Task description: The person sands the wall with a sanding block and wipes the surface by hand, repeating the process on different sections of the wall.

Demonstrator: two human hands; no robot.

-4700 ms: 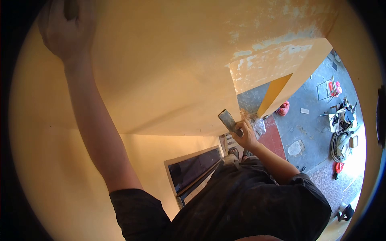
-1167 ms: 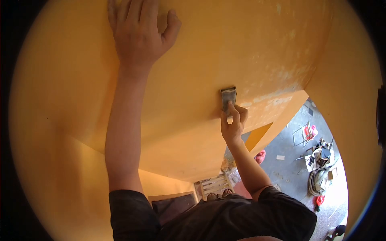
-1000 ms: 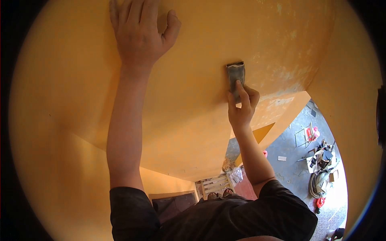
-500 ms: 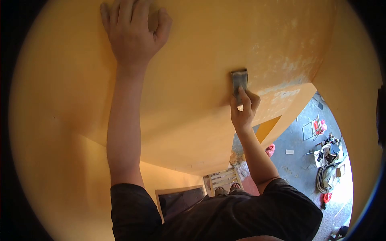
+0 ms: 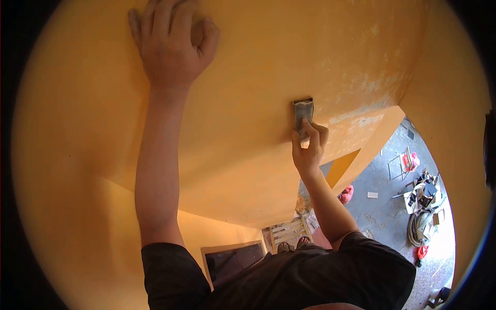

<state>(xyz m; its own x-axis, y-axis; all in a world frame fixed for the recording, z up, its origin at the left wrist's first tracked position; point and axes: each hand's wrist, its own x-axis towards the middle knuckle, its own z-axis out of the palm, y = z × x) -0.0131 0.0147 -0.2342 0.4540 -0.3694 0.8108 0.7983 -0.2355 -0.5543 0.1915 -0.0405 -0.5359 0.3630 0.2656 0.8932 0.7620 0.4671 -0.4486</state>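
My left hand (image 5: 173, 46) rests on the yellow wall (image 5: 243, 67) at the upper left, fingers spread and holding nothing. Right of centre, my right hand (image 5: 310, 147) grips a dark grey sanding block (image 5: 303, 109) between thumb and fingers. The block lies against the wall, its far end pointing up. Whitish, worn patches (image 5: 367, 82) mark the wall to the right of the block.
Far below, my feet stand by a wooden slatted platform (image 5: 289, 232). A dark framed opening (image 5: 232, 263) is at lower left of it. On the grey floor (image 5: 369, 170) are a chair (image 5: 404, 164), a coiled hose (image 5: 415, 230), a pink bag (image 5: 346, 194) and piled items.
My right hand and the sanding block have moved slightly down and to the left along the wall. My left hand has stayed in nearly the same place.
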